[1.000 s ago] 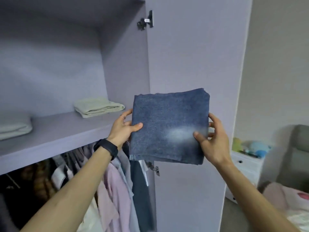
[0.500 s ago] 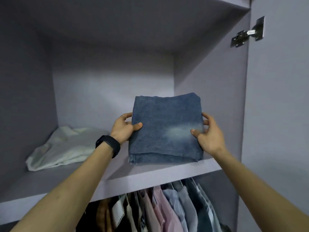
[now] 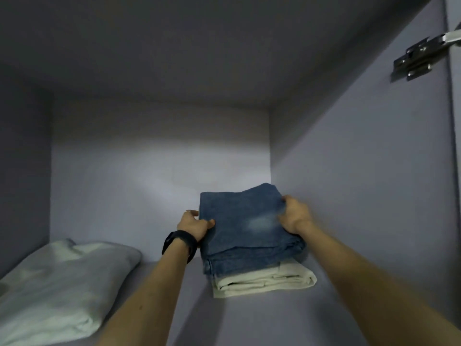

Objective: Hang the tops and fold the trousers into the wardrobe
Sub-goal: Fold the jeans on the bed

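Note:
Folded blue jeans [image 3: 247,228] lie on top of a folded cream garment [image 3: 264,280] at the right of the wardrobe shelf [image 3: 249,320]. My left hand [image 3: 193,224] grips the jeans' left edge, thumb on top. My right hand [image 3: 294,216] holds the far right edge, fingers curled over the denim. A black band sits on my left wrist.
A folded pale garment [image 3: 59,288] lies at the shelf's left. The wardrobe's side wall [image 3: 361,183] stands close on the right, with a metal hinge [image 3: 419,58] near the top. The back wall [image 3: 159,183] is behind the stack.
Both hands carried the jeans from in front of the shelf inward and set them on the cream garment. The view moved closer into the shelf compartment.

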The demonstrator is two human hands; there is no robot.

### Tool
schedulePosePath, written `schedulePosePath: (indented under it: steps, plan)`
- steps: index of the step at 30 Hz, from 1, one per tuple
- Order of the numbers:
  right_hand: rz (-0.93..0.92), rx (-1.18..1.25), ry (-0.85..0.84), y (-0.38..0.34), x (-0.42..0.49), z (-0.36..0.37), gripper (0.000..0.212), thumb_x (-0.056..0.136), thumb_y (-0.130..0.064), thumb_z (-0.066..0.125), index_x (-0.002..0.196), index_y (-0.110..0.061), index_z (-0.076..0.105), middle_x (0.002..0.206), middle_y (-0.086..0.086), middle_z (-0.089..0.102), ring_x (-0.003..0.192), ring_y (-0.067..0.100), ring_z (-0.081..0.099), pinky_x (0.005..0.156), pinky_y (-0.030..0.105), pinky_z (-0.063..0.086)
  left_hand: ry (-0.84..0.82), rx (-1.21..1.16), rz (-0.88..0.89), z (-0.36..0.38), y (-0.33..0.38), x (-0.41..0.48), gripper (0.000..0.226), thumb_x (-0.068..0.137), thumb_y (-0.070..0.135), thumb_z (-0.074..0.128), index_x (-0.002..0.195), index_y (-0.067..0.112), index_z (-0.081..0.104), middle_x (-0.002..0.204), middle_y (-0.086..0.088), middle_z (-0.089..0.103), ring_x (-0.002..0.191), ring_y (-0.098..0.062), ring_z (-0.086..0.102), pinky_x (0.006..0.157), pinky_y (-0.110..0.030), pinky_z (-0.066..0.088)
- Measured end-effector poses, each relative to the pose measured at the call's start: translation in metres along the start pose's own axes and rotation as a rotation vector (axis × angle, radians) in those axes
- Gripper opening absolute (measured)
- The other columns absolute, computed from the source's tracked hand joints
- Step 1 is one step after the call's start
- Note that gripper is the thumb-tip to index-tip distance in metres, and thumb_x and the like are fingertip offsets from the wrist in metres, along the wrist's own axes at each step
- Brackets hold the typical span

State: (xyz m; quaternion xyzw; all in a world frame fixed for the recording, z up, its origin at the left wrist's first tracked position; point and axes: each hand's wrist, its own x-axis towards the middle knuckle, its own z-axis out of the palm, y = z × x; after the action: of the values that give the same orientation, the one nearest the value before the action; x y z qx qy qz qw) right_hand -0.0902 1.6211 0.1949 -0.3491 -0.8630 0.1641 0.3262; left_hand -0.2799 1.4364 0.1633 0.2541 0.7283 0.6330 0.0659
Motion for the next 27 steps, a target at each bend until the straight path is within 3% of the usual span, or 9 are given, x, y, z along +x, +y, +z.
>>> schedulePosePath:
  steps: [6,9,11,14,16,18,21,24,27]
  plan:
    - [0.077,-0.15,-0.15,0.04,0.019,0.046,0.038,0.101,-0.017,0.053,0.139,-0.009,0.055,0.137,0.015,0.058,0.122,0.029,0.058,0.099,0.031,0.048,-0.105,0.145,-0.084,0.026,-0.032,0.027,0.044,0.087,0.024,0.078,0.118,-0.001,0.06,0.11,-0.015,0.068,0.084,-0.025,0.064,0.066,-0.036,0.056]
    - [0.085,-0.225,-0.141,0.047,0.022,0.055,0.033,0.102,-0.015,0.053,0.133,-0.008,0.061,0.131,0.014,0.062,0.115,0.027,0.062,0.095,0.031,0.052,-0.202,0.201,-0.191,0.026,-0.036,0.027,0.05,0.091,0.034,0.072,0.122,-0.004,0.06,0.109,-0.017,0.068,0.092,-0.03,0.066,0.077,-0.044,0.061]
    - [0.067,-0.214,-0.103,0.044,0.025,0.054,0.03,0.101,-0.021,0.054,0.126,-0.01,0.066,0.126,0.013,0.066,0.109,0.027,0.064,0.089,0.031,0.054,-0.27,0.348,-0.173,0.025,-0.029,0.027,0.065,0.093,0.045,0.067,0.14,0.003,0.049,0.133,-0.014,0.059,0.111,-0.03,0.06,0.081,-0.04,0.057]
    - [-0.017,-0.134,-0.118,0.036,0.023,0.057,0.037,0.1,-0.043,0.053,0.123,-0.019,0.068,0.124,0.007,0.068,0.107,0.027,0.063,0.09,0.032,0.052,-0.277,0.519,0.008,0.032,-0.019,0.02,0.087,0.089,0.057,0.063,0.156,0.015,0.027,0.16,-0.009,0.03,0.141,-0.031,0.037,0.112,-0.037,0.037]
    - [-0.077,-0.112,-0.224,0.031,0.016,0.067,0.049,0.096,-0.062,0.044,0.127,-0.032,0.066,0.131,0.001,0.065,0.113,0.025,0.061,0.097,0.034,0.049,-0.374,0.55,0.073,0.042,-0.018,0.007,0.086,0.081,0.073,0.056,0.152,0.027,0.039,0.158,-0.002,0.037,0.139,-0.028,0.04,0.115,-0.037,0.033]
    - [-0.116,-0.236,-0.326,0.034,0.007,0.084,0.059,0.092,-0.075,0.03,0.134,-0.045,0.057,0.143,-0.004,0.058,0.125,0.025,0.055,0.106,0.041,0.044,-0.425,0.788,0.125,0.056,-0.033,-0.007,0.093,0.068,0.091,0.034,0.146,0.041,0.045,0.16,0.003,0.034,0.147,-0.028,0.028,0.121,-0.045,0.02]
    - [-0.143,-0.393,-0.31,0.051,-0.007,0.101,0.068,0.091,-0.078,0.011,0.148,-0.052,0.036,0.158,-0.011,0.039,0.144,0.024,0.036,0.115,0.045,0.032,-0.324,0.969,0.258,0.068,-0.069,-0.017,0.101,0.065,0.099,0.013,0.153,0.051,0.023,0.167,0.009,0.008,0.154,-0.025,-0.009,0.121,-0.056,-0.007]
    - [-0.143,-0.407,-0.255,0.061,-0.017,0.107,0.068,0.092,-0.076,0.009,0.153,-0.051,0.027,0.163,-0.012,0.03,0.15,0.02,0.025,0.12,0.045,0.022,-0.297,1.041,0.409,0.072,-0.091,-0.023,0.101,0.07,0.098,0.011,0.156,0.044,0.012,0.168,0.0,0.001,0.153,-0.014,-0.013,0.118,-0.052,-0.022]
    - [-0.129,-0.39,-0.269,0.06,-0.021,0.107,0.065,0.094,-0.075,0.011,0.153,-0.052,0.027,0.163,-0.012,0.029,0.15,0.02,0.023,0.121,0.044,0.022,-0.321,1.061,0.336,0.073,-0.088,-0.023,0.102,0.068,0.1,0.021,0.155,0.047,0.009,0.168,0.0,-0.005,0.154,-0.027,-0.004,0.122,-0.051,-0.008]
